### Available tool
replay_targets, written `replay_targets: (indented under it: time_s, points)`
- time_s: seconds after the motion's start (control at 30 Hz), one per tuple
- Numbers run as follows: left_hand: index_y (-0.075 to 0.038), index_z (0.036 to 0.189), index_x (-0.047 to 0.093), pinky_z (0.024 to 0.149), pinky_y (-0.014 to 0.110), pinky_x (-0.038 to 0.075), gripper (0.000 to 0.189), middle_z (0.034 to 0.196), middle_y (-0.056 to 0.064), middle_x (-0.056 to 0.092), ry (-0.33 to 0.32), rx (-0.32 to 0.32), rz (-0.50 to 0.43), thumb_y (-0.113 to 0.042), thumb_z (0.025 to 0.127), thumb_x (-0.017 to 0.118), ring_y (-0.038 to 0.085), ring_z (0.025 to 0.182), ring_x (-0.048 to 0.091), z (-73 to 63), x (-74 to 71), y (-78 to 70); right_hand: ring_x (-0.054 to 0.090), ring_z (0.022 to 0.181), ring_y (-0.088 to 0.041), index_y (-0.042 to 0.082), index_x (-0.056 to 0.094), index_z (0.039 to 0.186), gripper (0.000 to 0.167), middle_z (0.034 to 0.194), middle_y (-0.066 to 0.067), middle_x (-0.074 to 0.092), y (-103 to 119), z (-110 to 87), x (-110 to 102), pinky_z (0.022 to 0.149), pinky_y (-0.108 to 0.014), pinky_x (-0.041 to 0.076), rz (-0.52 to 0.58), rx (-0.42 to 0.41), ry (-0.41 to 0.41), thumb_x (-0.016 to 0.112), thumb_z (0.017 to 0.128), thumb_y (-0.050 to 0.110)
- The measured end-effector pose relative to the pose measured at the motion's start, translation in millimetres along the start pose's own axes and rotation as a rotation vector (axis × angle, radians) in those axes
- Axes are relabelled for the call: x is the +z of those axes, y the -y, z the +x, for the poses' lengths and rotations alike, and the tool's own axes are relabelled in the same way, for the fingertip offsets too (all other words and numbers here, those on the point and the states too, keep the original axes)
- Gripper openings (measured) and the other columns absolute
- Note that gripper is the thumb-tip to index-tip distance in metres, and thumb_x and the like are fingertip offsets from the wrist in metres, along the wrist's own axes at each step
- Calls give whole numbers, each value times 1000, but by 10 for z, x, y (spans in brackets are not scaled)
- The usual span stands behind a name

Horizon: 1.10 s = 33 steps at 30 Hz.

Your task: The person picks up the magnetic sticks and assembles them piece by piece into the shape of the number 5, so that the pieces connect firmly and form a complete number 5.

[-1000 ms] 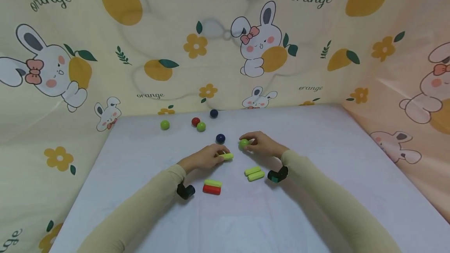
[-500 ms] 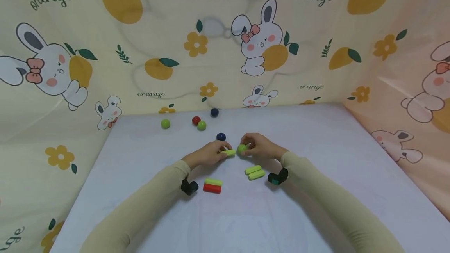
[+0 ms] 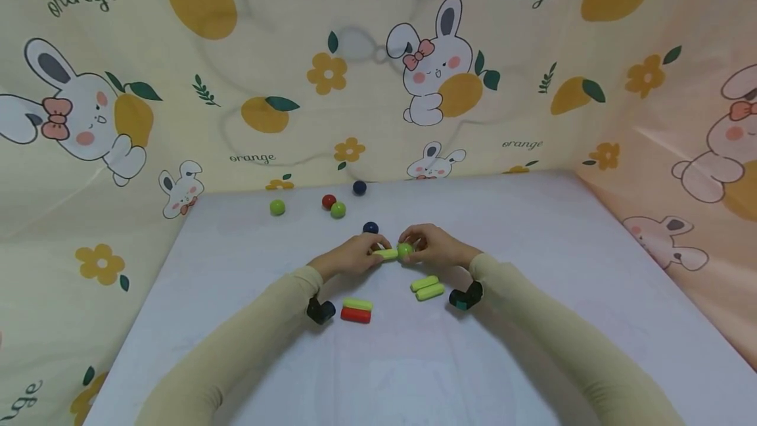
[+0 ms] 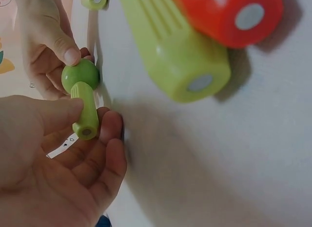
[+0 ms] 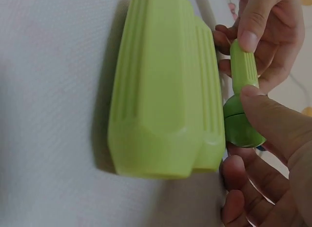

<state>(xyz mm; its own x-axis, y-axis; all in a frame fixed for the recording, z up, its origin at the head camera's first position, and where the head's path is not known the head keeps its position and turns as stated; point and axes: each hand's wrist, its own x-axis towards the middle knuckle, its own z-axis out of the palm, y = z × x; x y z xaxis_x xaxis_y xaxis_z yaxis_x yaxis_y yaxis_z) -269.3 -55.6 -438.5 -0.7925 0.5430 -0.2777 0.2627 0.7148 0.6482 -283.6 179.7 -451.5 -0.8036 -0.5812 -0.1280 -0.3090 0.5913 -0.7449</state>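
My left hand (image 3: 353, 255) pinches a yellow-green magnetic rod (image 4: 86, 119) between thumb and fingers. A green ball (image 3: 405, 252) is held between the thumb and fingers of my right hand (image 3: 437, 246). In the left wrist view the rod's far end meets the ball. The right wrist view also has the ball (image 5: 240, 130) against the rod (image 5: 243, 71), with my right thumb over the joint. Just behind my left hand sits a dark blue ball (image 3: 370, 227), partly hidden by the fingers.
Two yellow-green rods (image 3: 430, 292) lie side by side near my right wrist. Closer to my left wrist, a yellow-green rod (image 3: 357, 305) touches a red rod (image 3: 356, 315). Toward the back are a red ball (image 3: 328, 202), green balls (image 3: 277, 207) and another dark blue ball (image 3: 359, 187).
Both hands have come together. The green ball has moved slightly left and nearer, the rod slightly right and away, and the gap between them has closed.
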Motion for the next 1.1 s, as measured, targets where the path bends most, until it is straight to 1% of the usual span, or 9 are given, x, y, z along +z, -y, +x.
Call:
replay_targets:
  time_s: [0.07, 0.17, 0.3, 0.43, 0.53, 0.6, 0.83, 0.93, 1.1]
  points:
    - [-13, 131, 62, 101, 40, 51, 30, 120, 11, 66, -3, 1, 3, -13, 102, 59, 20, 107, 61, -6, -7, -4, 61, 94, -17, 4, 66, 122, 34, 118, -13, 69, -6, -3, 0, 88, -32, 53, 4, -8, 11, 76, 91, 15]
    - [-11, 131, 62, 100, 39, 52, 29, 121, 12, 67, -10, 12, 7, -13, 102, 59, 21, 108, 63, -15, -28, -3, 61, 92, -16, 4, 68, 121, 33, 117, -13, 70, -19, 10, -2, 85, -29, 52, 11, -16, 19, 76, 92, 16]
    - [-10, 130, 62, 99, 38, 53, 29, 123, 14, 67, -19, 40, 7, -11, 102, 59, 23, 109, 65, -20, -41, 30, 57, 89, -16, 5, 69, 119, 32, 113, -10, 70, -37, 20, 3, 81, -27, 48, 28, -1, 3, 76, 91, 18]
    - [-10, 131, 61, 99, 39, 54, 30, 123, 15, 67, -29, 44, -9, -11, 101, 59, 24, 112, 65, -43, -45, 87, 52, 85, -17, 4, 69, 117, 30, 107, -9, 70, -70, 12, 15, 77, -28, 45, 55, 0, -13, 77, 90, 17]
    - [-10, 132, 60, 97, 37, 55, 30, 124, 15, 66, -33, 32, -39, -12, 101, 60, 24, 111, 65, -92, -53, 141, 51, 84, -16, 5, 70, 116, 31, 105, -8, 69, -88, 5, 19, 76, -27, 44, 73, -6, -11, 78, 90, 17]
    - [-10, 132, 60, 93, 35, 57, 30, 124, 15, 66, -35, 23, -63, -13, 102, 59, 23, 109, 66, -131, -67, 176, 51, 84, -16, 5, 70, 117, 31, 104, -8, 68, -98, 3, 19, 76, -27, 44, 83, 0, -8, 78, 89, 18]
    - [-13, 134, 59, 82, 30, 57, 30, 123, 12, 67, -53, 18, -101, -18, 104, 55, 17, 96, 66, -257, -139, 307, 51, 84, -16, 7, 70, 118, 32, 104, -6, 67, -139, 11, 27, 75, -27, 44, 98, 22, -15, 78, 90, 19]
    - [-13, 135, 58, 78, 30, 57, 31, 122, 11, 67, -65, 11, -120, -20, 105, 54, 17, 93, 66, -323, -180, 362, 51, 84, -16, 7, 70, 118, 32, 102, -5, 66, -137, 12, 25, 75, -26, 44, 94, 26, -14, 78, 90, 19]
    - [-11, 136, 58, 74, 31, 56, 33, 122, 13, 67, -89, 0, -155, -21, 105, 54, 19, 93, 66, -427, -263, 440, 50, 85, -17, 7, 70, 118, 31, 102, -5, 65, -104, 15, 25, 77, -27, 44, 94, 26, -9, 78, 90, 17]
